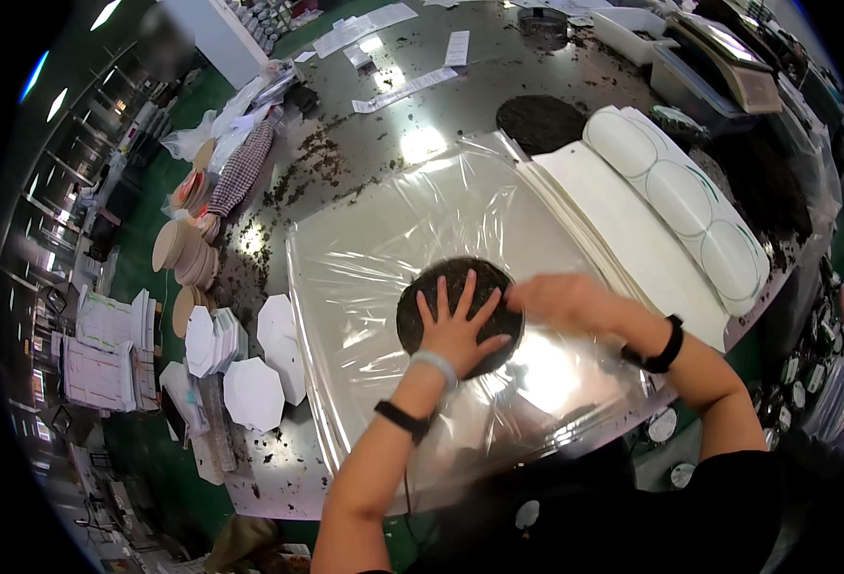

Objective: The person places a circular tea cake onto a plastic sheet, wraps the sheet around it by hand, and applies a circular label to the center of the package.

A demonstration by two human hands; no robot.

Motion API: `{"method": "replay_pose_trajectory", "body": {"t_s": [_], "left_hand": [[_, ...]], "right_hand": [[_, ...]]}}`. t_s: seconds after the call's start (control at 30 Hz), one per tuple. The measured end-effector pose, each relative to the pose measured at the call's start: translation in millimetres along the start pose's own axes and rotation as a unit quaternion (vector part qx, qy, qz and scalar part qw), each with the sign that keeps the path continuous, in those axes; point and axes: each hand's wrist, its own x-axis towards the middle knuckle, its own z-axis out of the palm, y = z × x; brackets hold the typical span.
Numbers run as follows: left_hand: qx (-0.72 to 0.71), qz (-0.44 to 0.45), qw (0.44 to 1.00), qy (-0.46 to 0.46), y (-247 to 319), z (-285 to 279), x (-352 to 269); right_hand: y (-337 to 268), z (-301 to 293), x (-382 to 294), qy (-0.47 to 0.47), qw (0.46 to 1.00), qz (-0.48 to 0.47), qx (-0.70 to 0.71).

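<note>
A round dark disc (411, 316), its surface like pressed leaf or fibre, lies on a sheet of clear plastic film (364, 244) in front of me. My left hand (454, 323) rests flat on top of this disc with its fingers spread. At the disc's right edge is my right hand (565, 301), blurred, with its fingertips near or touching the rim. Whether those fingers pinch anything cannot be made out. Wrinkles run through the film around the disc, and bright reflections cover part of it.
White sheets (623, 222) and a board with circle outlines (680, 201) lie to the right. Another dark disc (540, 123) sits behind. Octagonal white cards (252, 394) and stacked round boards (185, 251) line the left side. Dark crumbs and paper strips (404, 90) litter the metal table (350, 143).
</note>
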Motion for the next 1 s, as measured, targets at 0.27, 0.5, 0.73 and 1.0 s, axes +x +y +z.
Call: {"method": "replay_pose_trajectory", "body": {"t_s": [0.27,0.5,0.73,1.0], "left_hand": [[-0.273,-0.02,0.96,0.063,-16,1,1],[-0.636,0.221,0.72,-0.168,64,-32,-172],[-0.059,-0.266,0.939,0.21,14,27,-169],[-0.616,0.059,0.746,0.247,25,4,-1]], "right_hand": [[-15,40,7,0.073,0.97,-0.231,-0.034],[43,11,4,0.238,0.971,-0.023,-0.009],[-6,30,-25,0.106,0.991,-0.044,-0.065],[2,64,38,0.305,0.918,-0.024,0.253]]}}
